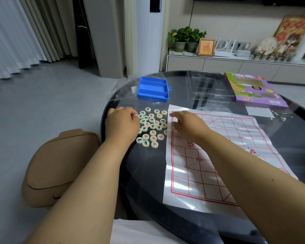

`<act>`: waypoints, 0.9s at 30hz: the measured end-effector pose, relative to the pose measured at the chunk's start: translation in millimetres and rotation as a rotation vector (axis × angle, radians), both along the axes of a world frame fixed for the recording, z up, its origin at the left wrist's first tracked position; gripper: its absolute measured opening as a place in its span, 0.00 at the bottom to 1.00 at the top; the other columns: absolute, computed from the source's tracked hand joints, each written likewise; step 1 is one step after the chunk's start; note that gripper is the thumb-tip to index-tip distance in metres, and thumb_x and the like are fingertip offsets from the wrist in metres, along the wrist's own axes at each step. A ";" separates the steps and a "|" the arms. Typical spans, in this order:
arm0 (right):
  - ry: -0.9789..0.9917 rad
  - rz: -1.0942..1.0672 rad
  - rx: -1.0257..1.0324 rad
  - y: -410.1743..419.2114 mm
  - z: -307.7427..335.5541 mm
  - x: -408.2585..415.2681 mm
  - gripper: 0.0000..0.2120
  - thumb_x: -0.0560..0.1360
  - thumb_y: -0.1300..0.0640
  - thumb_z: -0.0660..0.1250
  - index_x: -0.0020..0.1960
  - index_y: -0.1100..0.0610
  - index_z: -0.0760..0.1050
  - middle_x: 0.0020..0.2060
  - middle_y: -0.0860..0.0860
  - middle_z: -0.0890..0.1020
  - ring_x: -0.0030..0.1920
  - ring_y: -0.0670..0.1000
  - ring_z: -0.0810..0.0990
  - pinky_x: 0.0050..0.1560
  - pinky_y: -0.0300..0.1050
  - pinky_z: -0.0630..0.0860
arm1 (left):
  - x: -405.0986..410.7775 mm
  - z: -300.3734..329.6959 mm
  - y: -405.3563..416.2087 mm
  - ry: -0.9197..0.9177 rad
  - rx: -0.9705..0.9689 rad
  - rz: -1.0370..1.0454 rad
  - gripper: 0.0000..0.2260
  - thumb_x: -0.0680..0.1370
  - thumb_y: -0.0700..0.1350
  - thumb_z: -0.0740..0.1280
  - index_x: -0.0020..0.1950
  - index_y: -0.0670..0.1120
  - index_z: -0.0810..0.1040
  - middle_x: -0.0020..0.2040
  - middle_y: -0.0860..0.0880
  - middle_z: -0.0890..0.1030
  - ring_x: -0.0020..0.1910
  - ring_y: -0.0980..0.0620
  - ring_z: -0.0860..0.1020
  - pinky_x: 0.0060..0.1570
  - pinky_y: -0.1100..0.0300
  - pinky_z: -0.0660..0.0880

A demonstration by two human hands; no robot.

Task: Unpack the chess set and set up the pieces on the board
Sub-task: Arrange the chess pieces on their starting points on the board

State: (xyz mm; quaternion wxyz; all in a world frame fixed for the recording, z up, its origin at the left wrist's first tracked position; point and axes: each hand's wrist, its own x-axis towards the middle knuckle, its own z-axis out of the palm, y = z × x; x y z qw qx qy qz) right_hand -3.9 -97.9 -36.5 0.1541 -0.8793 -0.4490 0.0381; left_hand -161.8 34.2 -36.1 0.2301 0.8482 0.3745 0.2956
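head view | wide-angle, forward and down | close over table (148, 173) | far shelf seemingly blurred

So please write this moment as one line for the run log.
left hand: at chess pieces pile | right hand: over paper board corner | board: no pieces | blue tray: empty

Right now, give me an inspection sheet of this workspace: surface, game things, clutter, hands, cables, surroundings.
Surface: round dark glossy table.
Job's things: white paper board with red grid lies flat, no pieces on it; pale round chess pieces with red and black characters heaped loose to its left; empty blue plastic compartment tray behind them.
Clutter: clear plastic bag, purple game box, clear plastic cover, small metal rings.
Hands: left hand curled at the heap's edge, grip unclear; right hand over the board's near-left corner, grip hidden.
Cables: nothing seen on table.
Surroundings: tan cushioned stool, white curtains, potted plants.
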 end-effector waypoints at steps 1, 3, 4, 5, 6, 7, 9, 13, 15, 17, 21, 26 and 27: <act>-0.031 0.011 -0.060 -2.7 -4.0 2.7 0.19 0.80 0.53 0.56 0.71 0.51 0.68 0.62 0.54 0.75 0.63 0.55 0.73 0.57 0.47 0.72 | 0.0 0.3 -0.8 0.003 -0.002 -0.002 0.10 0.79 0.45 0.60 0.52 0.47 0.82 0.49 0.48 0.80 0.58 0.45 0.70 0.56 0.50 0.71; -0.075 0.042 -0.153 -8.8 -10.6 4.9 0.19 0.82 0.52 0.51 0.71 0.51 0.67 0.58 0.55 0.73 0.62 0.57 0.72 0.54 0.45 0.69 | 0.0 0.8 -2.4 0.008 -0.005 -0.007 0.11 0.79 0.45 0.60 0.52 0.47 0.82 0.49 0.48 0.80 0.58 0.45 0.70 0.56 0.49 0.72; -0.094 0.052 -0.181 -11.7 -12.7 5.0 0.19 0.82 0.50 0.50 0.71 0.51 0.67 0.57 0.55 0.73 0.61 0.56 0.72 0.52 0.44 0.68 | 0.0 1.1 -3.0 0.009 -0.007 -0.010 0.11 0.79 0.44 0.60 0.52 0.47 0.82 0.50 0.48 0.80 0.58 0.45 0.70 0.56 0.49 0.72; -0.110 0.060 -0.202 -13.7 -13.8 5.3 0.20 0.82 0.49 0.48 0.72 0.50 0.65 0.56 0.55 0.73 0.60 0.56 0.71 0.52 0.44 0.68 | 0.0 1.2 -3.4 0.011 -0.009 -0.013 0.11 0.78 0.44 0.60 0.52 0.47 0.82 0.50 0.48 0.80 0.58 0.46 0.70 0.57 0.48 0.72; -0.120 0.068 -0.216 -15.2 -13.9 5.7 0.21 0.82 0.48 0.48 0.73 0.50 0.63 0.57 0.55 0.73 0.60 0.56 0.71 0.52 0.44 0.67 | -0.2 1.3 -3.8 0.016 -0.009 -0.016 0.11 0.78 0.44 0.60 0.52 0.47 0.82 0.50 0.48 0.80 0.58 0.46 0.70 0.57 0.48 0.72; -0.123 0.073 -0.227 -16.3 -13.7 6.9 0.21 0.82 0.48 0.47 0.74 0.49 0.62 0.57 0.55 0.73 0.60 0.56 0.70 0.53 0.44 0.67 | -0.4 1.2 -4.0 0.022 -0.008 -0.018 0.11 0.79 0.44 0.60 0.52 0.47 0.82 0.50 0.48 0.80 0.58 0.46 0.70 0.57 0.49 0.72; -0.115 0.077 -0.242 -19.1 -12.7 10.5 0.21 0.82 0.48 0.47 0.75 0.47 0.60 0.57 0.55 0.73 0.61 0.56 0.70 0.54 0.46 0.68 | -0.9 1.2 -3.9 0.030 -0.006 -0.020 0.11 0.79 0.45 0.60 0.52 0.47 0.82 0.50 0.48 0.80 0.58 0.46 0.70 0.56 0.50 0.72; -0.097 0.061 -0.238 -21.2 -12.0 13.1 0.21 0.82 0.49 0.49 0.75 0.47 0.60 0.57 0.55 0.73 0.61 0.56 0.69 0.55 0.46 0.68 | -3.3 2.6 -3.7 0.041 -0.010 -0.022 0.10 0.79 0.45 0.61 0.51 0.48 0.82 0.50 0.49 0.80 0.58 0.46 0.70 0.55 0.50 0.72; -0.123 0.060 -0.189 -20.6 -11.2 7.9 0.22 0.82 0.50 0.51 0.75 0.47 0.60 0.57 0.54 0.73 0.61 0.55 0.69 0.53 0.45 0.67 | -5.5 3.4 -3.5 0.044 -0.008 -0.029 0.10 0.78 0.45 0.61 0.50 0.49 0.83 0.49 0.49 0.80 0.58 0.45 0.70 0.55 0.50 0.72; -0.162 0.082 -0.111 -19.7 -8.1 -1.0 0.21 0.81 0.50 0.54 0.74 0.46 0.62 0.55 0.53 0.73 0.61 0.54 0.68 0.53 0.45 0.67 | -9.5 4.9 -3.3 0.057 -0.009 -0.055 0.10 0.78 0.44 0.62 0.51 0.50 0.83 0.50 0.49 0.80 0.59 0.45 0.70 0.57 0.52 0.71; -0.209 0.170 0.018 -20.5 3.7 -25.8 0.19 0.79 0.50 0.59 0.70 0.47 0.70 0.60 0.50 0.74 0.63 0.52 0.68 0.59 0.45 0.66 | -21.3 8.8 -6.9 0.186 -0.015 -0.178 0.12 0.78 0.42 0.62 0.56 0.51 0.83 0.55 0.50 0.79 0.62 0.48 0.69 0.59 0.61 0.65; -0.034 0.300 -0.006 -28.5 14.2 -57.6 0.21 0.80 0.56 0.57 0.73 0.49 0.66 0.73 0.46 0.65 0.71 0.48 0.65 0.66 0.41 0.63 | -44.8 12.9 -15.3 0.318 0.038 -0.313 0.14 0.78 0.43 0.63 0.62 0.51 0.80 0.62 0.52 0.77 0.64 0.52 0.68 0.57 0.66 0.61; 0.010 0.313 -0.023 -29.0 12.8 -61.6 0.22 0.80 0.56 0.56 0.73 0.48 0.65 0.74 0.45 0.63 0.71 0.48 0.64 0.66 0.41 0.63 | -50.1 13.1 -18.9 0.350 0.051 -0.353 0.15 0.79 0.44 0.63 0.65 0.51 0.78 0.65 0.53 0.76 0.66 0.53 0.68 0.60 0.66 0.61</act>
